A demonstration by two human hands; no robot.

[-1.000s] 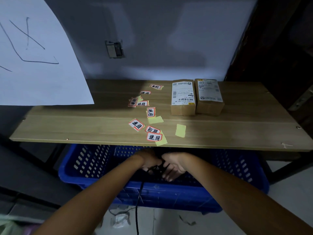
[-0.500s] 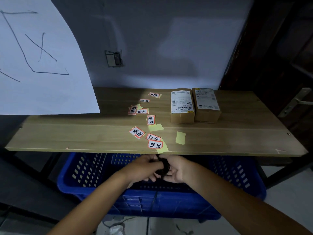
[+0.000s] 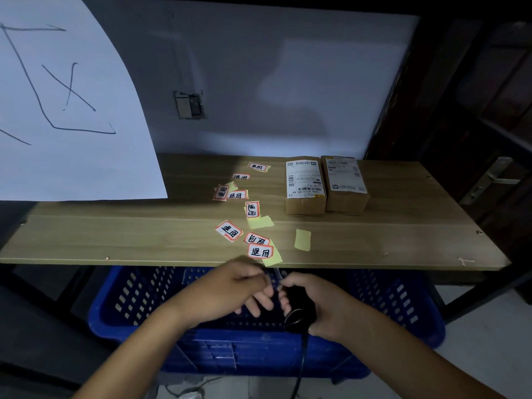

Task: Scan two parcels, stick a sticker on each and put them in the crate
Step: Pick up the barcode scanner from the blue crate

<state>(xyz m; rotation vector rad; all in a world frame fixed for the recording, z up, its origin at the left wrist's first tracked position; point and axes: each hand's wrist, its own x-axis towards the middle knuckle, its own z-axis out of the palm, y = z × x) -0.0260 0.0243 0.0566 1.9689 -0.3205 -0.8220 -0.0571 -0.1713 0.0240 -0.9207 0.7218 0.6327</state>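
Observation:
Two brown cardboard parcels stand side by side at the back of the wooden table point(image 3: 403, 243): the left parcel point(image 3: 305, 185) and the right parcel point(image 3: 344, 181), both with white shipping labels on top. Several red-bordered stickers point(image 3: 260, 251) and yellow backing slips lie scattered left of them. A blue slotted crate point(image 3: 138, 298) sits under the table's front edge. Above the crate, my right hand point(image 3: 319, 306) grips a black corded scanner point(image 3: 298, 305). My left hand point(image 3: 230, 289) is beside it, fingers curled near the scanner's front; what it pinches is blurred.
A large white sheet of paper point(image 3: 66, 110) with pen strokes hangs over the table's left end. A wall socket point(image 3: 188, 105) sits on the back wall. A dark door with a handle point(image 3: 486, 180) stands at the right. The scanner's cable point(image 3: 300, 367) hangs down in front of the crate.
Both hands have risen from inside the crate toward the table's front edge. The hands have parted slightly; the scanner now sits in my right hand alone.

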